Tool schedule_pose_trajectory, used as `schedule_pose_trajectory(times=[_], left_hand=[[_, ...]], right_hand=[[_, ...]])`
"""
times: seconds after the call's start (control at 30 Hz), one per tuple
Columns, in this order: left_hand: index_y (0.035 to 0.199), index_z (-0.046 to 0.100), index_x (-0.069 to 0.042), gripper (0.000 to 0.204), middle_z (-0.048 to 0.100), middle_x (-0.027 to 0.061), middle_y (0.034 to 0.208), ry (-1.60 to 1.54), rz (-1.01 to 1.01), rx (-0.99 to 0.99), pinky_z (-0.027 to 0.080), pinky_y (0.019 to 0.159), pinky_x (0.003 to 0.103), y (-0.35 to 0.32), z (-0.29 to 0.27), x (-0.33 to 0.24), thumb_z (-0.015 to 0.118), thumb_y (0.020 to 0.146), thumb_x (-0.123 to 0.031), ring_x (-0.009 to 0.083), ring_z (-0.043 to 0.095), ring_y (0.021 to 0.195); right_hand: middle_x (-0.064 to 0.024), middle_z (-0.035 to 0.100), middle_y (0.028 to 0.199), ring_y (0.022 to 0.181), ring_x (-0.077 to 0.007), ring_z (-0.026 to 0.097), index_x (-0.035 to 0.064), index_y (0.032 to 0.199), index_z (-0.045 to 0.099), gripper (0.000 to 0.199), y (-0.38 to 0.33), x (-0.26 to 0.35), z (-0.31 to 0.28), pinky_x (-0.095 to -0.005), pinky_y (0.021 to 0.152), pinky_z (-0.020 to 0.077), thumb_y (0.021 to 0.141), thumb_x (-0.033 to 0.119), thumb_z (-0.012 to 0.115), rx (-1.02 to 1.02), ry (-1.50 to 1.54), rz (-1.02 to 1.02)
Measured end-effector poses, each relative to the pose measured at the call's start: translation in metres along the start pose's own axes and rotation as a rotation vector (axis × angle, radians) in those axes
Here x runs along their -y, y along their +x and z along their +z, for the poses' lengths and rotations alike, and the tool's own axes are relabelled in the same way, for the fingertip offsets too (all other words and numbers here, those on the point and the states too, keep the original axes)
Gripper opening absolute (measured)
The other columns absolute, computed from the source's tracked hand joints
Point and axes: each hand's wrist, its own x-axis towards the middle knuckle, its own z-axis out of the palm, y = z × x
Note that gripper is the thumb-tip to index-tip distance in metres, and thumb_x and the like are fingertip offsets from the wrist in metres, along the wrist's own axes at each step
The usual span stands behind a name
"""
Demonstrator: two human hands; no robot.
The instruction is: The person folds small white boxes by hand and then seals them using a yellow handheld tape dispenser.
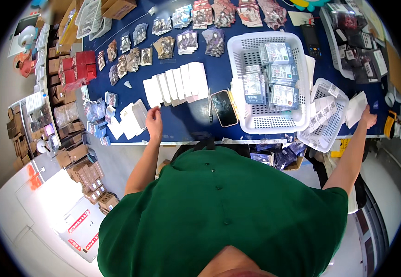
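My left hand [154,123] is at the table's near side, fingers drawn together at the lower corner of a row of overlapping white cards [170,87]. Whether it pinches anything is too small to tell. Beside it lie more white cards [129,121], loosely fanned. Stretched far to the right, my right hand [370,118] is closed on the edge of a white sheet or stack of sheets [356,109]. That paper is at the right side of a small white basket [323,143] holding strips of printed labels [323,115].
A large white basket [234,51] holds clear-wrapped packs. Left of it lie a phone [224,108] and a pen [210,108]. Several piles of picture cards [200,16] line the far side, with red boxes [78,69] at left. A black handheld device [310,39] lies at far right.
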Motion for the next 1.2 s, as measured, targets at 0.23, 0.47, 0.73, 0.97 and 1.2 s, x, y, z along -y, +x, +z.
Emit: schedule_pose_trajectory(times=[0.23, 0.47, 0.73, 0.97, 1.2], left_hand=[[0.133, 0.052, 0.005, 0.053, 0.055, 0.0230, 0.134, 0.107, -0.087, -0.166, 0.044, 0.101, 0.038, 0.103, -0.018, 0.057, 0.063, 0.092, -0.028, 0.0321, 0.056, 0.120], [0.142, 0.041, 0.008, 0.078, 0.048, 0.0291, 0.140, 0.086, -0.207, 0.044, 0.035, 0.111, 0.043, 0.165, 0.017, 0.090, 0.050, 0.094, -0.053, 0.0415, 0.046, 0.131], [0.129, 0.051, 0.006, 0.062, 0.060, 0.0233, 0.115, -0.141, 0.008, 0.183, 0.047, 0.092, 0.039, 0.105, 0.000, 0.025, 0.067, 0.089, -0.038, 0.0351, 0.061, 0.103], [0.127, 0.053, 0.005, 0.063, 0.065, 0.0222, 0.119, -0.102, -0.144, 0.387, 0.050, 0.093, 0.039, 0.104, -0.027, 0.051, 0.069, 0.087, -0.042, 0.0342, 0.065, 0.107], [0.147, 0.030, 0.005, 0.088, 0.053, 0.0291, 0.134, -0.242, 0.016, 0.237, 0.041, 0.105, 0.041, 0.121, -0.003, 0.059, 0.069, 0.085, -0.044, 0.0402, 0.054, 0.123]], right_hand=[[-0.0146, 0.059, 0.129, 0.123, -0.0333, 0.054, 0.0069, 0.127, 0.059, 0.039, -0.323, 0.218, -0.170, -0.0403, 0.103, 0.0429, 0.088, 0.006, 0.065, 0.099, 0.765, -0.930], [-0.0287, 0.038, 0.147, 0.137, -0.0430, 0.037, 0.0015, 0.145, 0.035, 0.073, -0.645, 0.277, -0.106, -0.0444, 0.112, 0.0341, 0.088, 0.033, 0.070, 0.909, 0.733, -0.973], [-0.0296, 0.047, 0.137, 0.124, -0.0446, 0.050, 0.0027, 0.149, 0.027, 0.093, -0.695, 0.284, -0.077, -0.0476, 0.104, 0.0416, 0.083, 0.052, 0.069, 1.022, 0.518, -0.707], [-0.0300, 0.047, 0.135, 0.123, -0.0455, 0.051, 0.0055, 0.152, 0.021, 0.101, -0.710, 0.280, -0.094, -0.0484, 0.104, 0.0416, 0.080, 0.053, 0.072, 1.100, 0.344, -0.768], [-0.0206, 0.037, 0.149, 0.136, -0.0379, 0.039, 0.0071, 0.147, 0.036, 0.089, -0.691, 0.310, -0.103, -0.0493, 0.107, 0.0351, 0.080, 0.052, 0.074, 0.730, 0.326, -1.267]])
